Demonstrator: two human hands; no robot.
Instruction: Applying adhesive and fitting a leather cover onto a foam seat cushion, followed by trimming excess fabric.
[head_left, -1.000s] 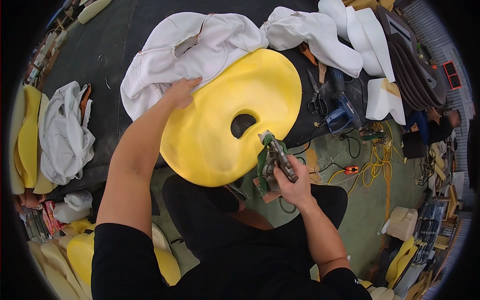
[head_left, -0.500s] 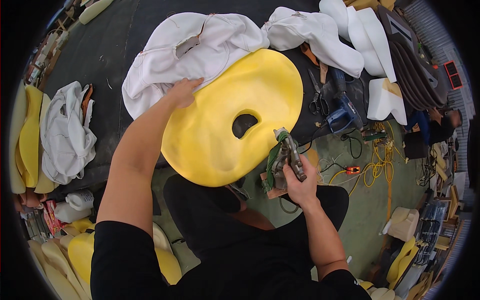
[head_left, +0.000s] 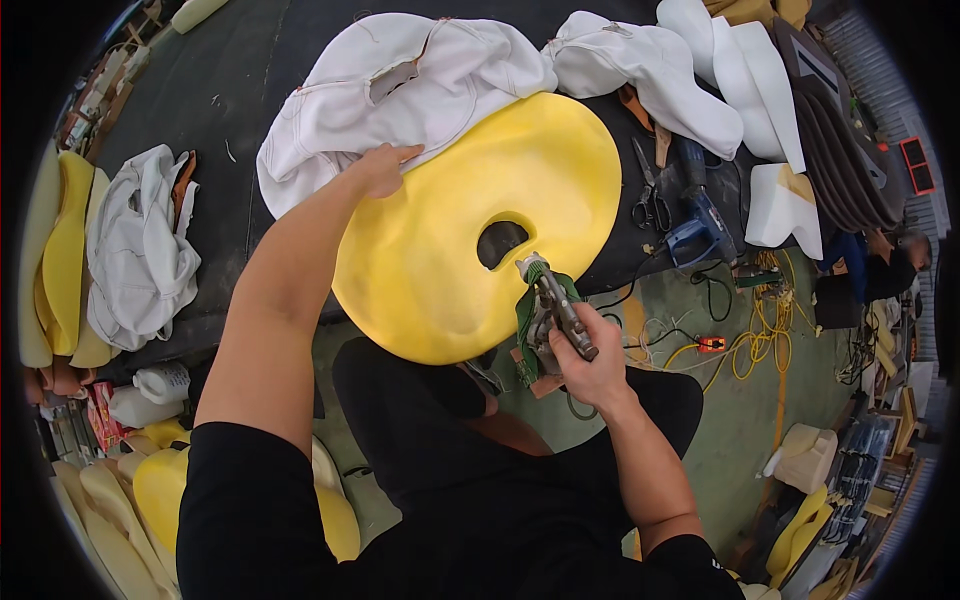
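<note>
A large yellow foam seat pad (head_left: 430,290) with an oval hole lies across the dark table's front edge and over my lap. A white fabric cover (head_left: 330,125), with seams and a slit, is bunched against its far left side. Where cover and foam meet rests my left hand (head_left: 383,171), index finger stretched out, holding nothing. My right hand (head_left: 592,362) is closed around the handle of a metal spray gun (head_left: 558,312), tangled with green material. Its nozzle end is over the foam just below the hole; contact cannot be told.
Scissors (head_left: 650,200) and a blue heat gun (head_left: 699,230) lie right of the pad. More white covers (head_left: 650,80) sit behind them, and another crumpled cover (head_left: 140,250) at left. Yellow cable (head_left: 765,335) coils on the floor. A co-worker (head_left: 885,260) is at far right.
My right hand has brought the spray gun leftward, so its nozzle end is now over the foam below the hole. The left hand stays at the cover's edge. The view has shifted slightly.
</note>
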